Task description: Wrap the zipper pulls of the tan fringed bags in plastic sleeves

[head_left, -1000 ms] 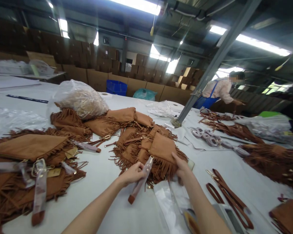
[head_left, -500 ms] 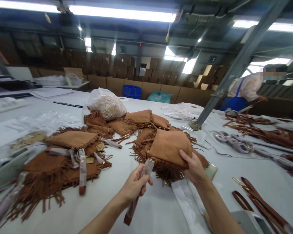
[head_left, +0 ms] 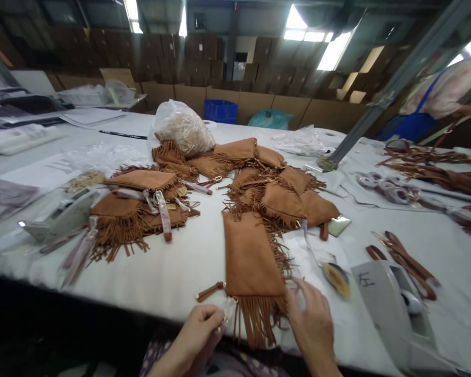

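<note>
A tan suede pouch (head_left: 251,256) with long fringe lies flat in front of me at the table's near edge. My left hand (head_left: 204,327) is closed at its lower left corner, pinching a wrist strap in clear plastic (head_left: 229,310) beside a gold ring. The hand hides most of that strap. A short brown zipper pull (head_left: 210,291) sticks out to the left of the pouch. At the pouch's lower right edge is my right hand (head_left: 311,317), fingers curved and apart, nearest the side fringe. I cannot tell whether it touches the fringe.
More fringed pouches lie in a pile (head_left: 282,201) beyond and a stack (head_left: 141,204) at left. Tape dispensers (head_left: 392,309) stand right and left. A grey post (head_left: 361,123) rises from the table. Brown straps (head_left: 410,262) lie at right. A person in a blue apron (head_left: 412,123) stands far right.
The pouch has come from the pile toward me and now lies flat with its fringe at the near edge. Both hands moved nearer, and the right one has let go of the pouch.
</note>
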Motion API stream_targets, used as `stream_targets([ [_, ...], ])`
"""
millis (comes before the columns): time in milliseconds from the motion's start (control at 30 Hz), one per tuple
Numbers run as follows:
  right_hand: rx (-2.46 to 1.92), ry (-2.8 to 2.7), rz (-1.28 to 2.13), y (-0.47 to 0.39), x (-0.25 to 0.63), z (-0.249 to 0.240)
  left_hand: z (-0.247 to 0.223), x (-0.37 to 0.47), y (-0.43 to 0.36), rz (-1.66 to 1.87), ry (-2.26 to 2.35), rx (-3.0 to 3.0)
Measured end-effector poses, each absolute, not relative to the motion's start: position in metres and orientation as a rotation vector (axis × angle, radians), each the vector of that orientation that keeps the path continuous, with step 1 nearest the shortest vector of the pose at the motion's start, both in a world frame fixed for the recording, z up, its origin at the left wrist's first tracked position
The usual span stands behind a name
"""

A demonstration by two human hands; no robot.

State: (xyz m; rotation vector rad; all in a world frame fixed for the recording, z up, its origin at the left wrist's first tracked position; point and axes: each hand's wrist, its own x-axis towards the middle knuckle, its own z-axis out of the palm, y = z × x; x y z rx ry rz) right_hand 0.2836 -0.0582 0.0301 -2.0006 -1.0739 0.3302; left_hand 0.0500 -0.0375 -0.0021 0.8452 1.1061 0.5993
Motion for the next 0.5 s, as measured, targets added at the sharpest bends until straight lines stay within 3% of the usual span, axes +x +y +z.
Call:
stream_targets([
  [200, -1.760, -1.022, 1.414, -0.104, 0.221, 0.011, 0.009, 0.046, -0.037, 0.556, 1.052, 0.708],
  [500, -1.546, -0.579, 1.711, -0.064, 0.182, -0.010, 0.004, 0.037, -0.039, 0.497, 1.003, 0.738],
])
